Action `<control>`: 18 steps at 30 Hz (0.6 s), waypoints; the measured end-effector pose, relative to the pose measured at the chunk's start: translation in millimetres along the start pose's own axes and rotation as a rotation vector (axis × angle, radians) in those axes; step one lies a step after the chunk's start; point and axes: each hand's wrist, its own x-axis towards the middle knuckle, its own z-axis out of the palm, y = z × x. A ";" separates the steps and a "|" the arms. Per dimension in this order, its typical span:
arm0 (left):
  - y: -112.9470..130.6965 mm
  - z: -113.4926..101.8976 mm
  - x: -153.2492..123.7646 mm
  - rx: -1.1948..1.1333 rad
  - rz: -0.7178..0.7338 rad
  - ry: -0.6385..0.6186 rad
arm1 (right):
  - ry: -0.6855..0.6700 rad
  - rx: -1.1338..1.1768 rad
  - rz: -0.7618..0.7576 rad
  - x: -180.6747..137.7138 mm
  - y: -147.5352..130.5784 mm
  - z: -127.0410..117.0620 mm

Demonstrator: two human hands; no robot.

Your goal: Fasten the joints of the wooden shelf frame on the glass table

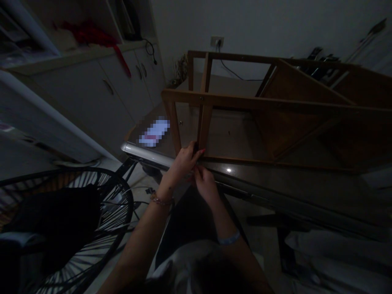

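A brown wooden shelf frame (pixel 183 97) lies on its side on the table. At its near lower rail, by the foot of a crossbar (pixel 206 126), my left hand (pixel 185 158) has its fingers closed around the wood. Just below and to the right, my right hand (pixel 205 181) is closed in a pinch under the rail, close against the left. Whatever sits between the right fingers is hidden and too dark to make out. A small metal piece (pixel 181 122) rests on the tabletop inside the frame, and a small brownish piece (pixel 229 132) lies farther right.
A blurred-out bright phone-like object (pixel 154 132) lies on the table's left end, near its silvery edge (pixel 147 154). A black corded chair (pixel 122 212) holding dark cloth stands at lower left. White cabinets (pixel 82 90) line the left wall. A wall socket (pixel 217 41) has a cable plugged in.
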 end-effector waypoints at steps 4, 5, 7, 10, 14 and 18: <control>-1.7 1.7 1.2 -0.014 -0.064 0.007 | 0.068 -0.064 -0.009 -2.0 -2.1 0.4; -1.9 1.9 1.6 -0.030 -0.080 0.012 | 0.084 -0.082 -0.012 -2.9 -2.8 0.8; -2.0 2.1 2.3 -0.052 -0.093 0.014 | 0.108 -0.105 -0.018 -4.4 -3.7 1.2; -1.5 2.0 2.7 -0.049 -0.072 0.013 | 0.132 -0.102 -0.025 -5.2 -3.4 -0.6; -0.4 2.1 2.0 -0.042 -0.071 0.026 | 0.137 -0.065 -0.035 -3.9 -0.4 -4.2; 0.7 1.7 2.3 -0.042 -0.090 0.021 | 0.105 0.019 -0.019 -2.6 3.0 -3.2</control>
